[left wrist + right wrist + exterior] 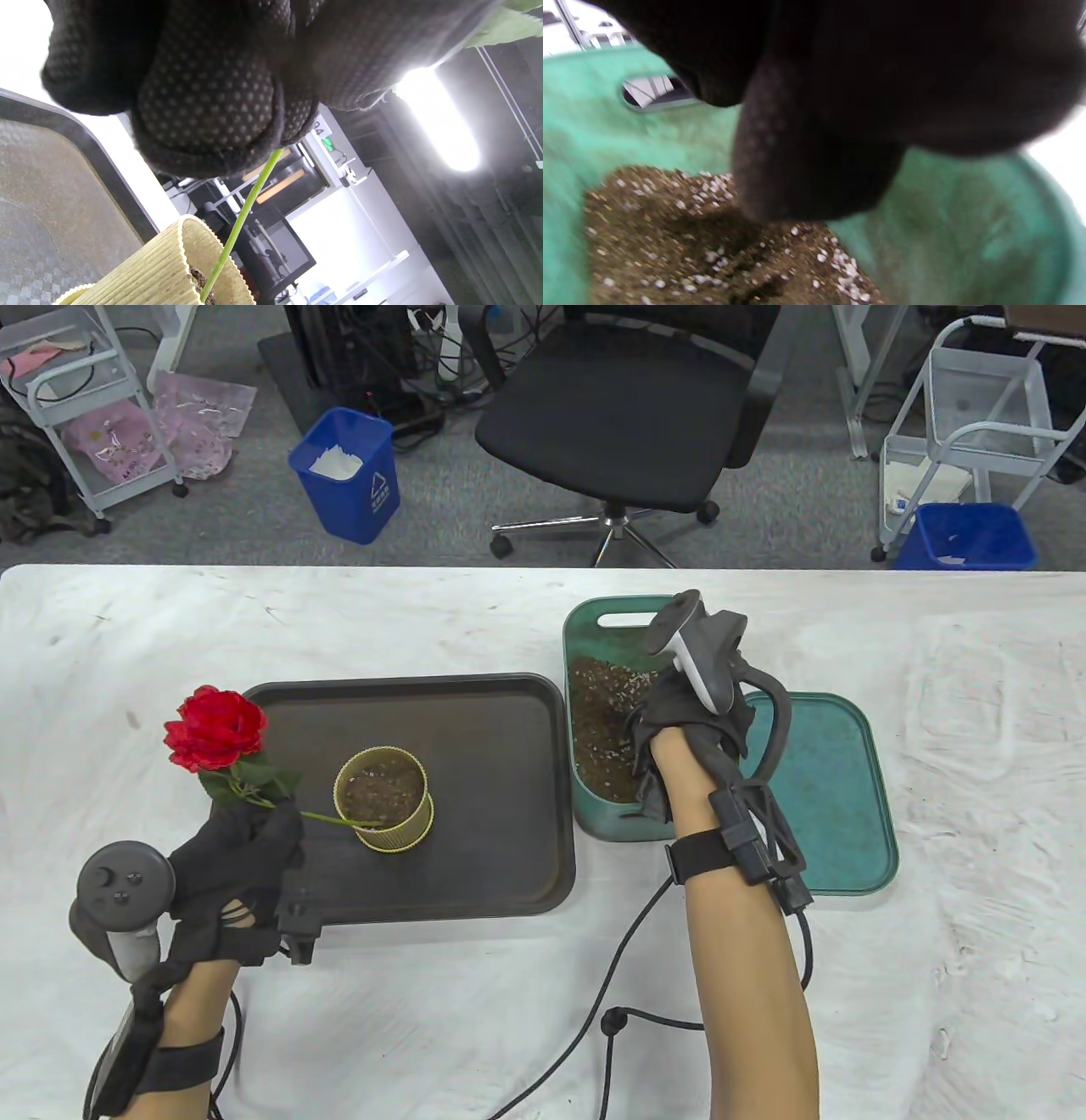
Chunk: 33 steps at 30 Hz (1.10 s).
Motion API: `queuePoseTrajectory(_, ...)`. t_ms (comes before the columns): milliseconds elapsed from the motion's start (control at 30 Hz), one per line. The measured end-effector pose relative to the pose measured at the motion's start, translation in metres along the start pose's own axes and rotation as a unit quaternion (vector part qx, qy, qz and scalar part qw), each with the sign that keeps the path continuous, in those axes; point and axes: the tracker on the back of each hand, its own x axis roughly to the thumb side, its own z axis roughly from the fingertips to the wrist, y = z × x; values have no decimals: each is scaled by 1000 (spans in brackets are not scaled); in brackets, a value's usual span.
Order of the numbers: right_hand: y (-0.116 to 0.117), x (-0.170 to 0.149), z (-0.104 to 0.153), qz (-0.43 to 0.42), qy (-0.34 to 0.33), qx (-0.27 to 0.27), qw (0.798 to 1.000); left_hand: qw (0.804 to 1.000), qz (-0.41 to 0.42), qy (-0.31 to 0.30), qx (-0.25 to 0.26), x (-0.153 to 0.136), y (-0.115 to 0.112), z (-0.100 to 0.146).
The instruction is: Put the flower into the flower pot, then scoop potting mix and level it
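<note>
A red rose (216,728) leans to the left, and my left hand (270,823) pinches its green stem just below the leaves. The stem's lower end sits in the soil of the ribbed yellow flower pot (383,800). In the left wrist view the gloved fingers (203,97) close round the stem (242,216), which runs down into the pot (161,262). My right hand (670,729) reaches down into the green bin (594,623) over the potting mix (598,721). Its dark, blurred fingers (797,169) hang just above the mix (670,237); their grip is hidden.
The pot stands on a black tray (492,712) left of the bin. A green lid (836,789) lies flat to the bin's right. Glove cables trail over the white cloth near the front edge. An office chair (628,407) stands beyond the table.
</note>
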Motion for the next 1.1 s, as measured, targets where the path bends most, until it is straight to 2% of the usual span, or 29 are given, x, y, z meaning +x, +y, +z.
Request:
queuePoseTrajectory(167,11,5,-18,-10,16,9,1000,1000,1,3,1,0,0,0)
queuePoseTrajectory(533,24,5,-43,-118,-9,97,988,1000,-1,6,3,0,1,-1)
queuePoseTrajectory(700,27,11,-49,-190,-37,157,968,1000,-3,7,4,0,2,-1)
queuePoseTrajectory(900,30,14,-50,-197,-52,181,962,1000,-3,7,4,-1,2,-1)
queuePoseTrajectory(1100,32,7,-45,-250,-79,241,934,1000,-1,10,4,-2,2,-2)
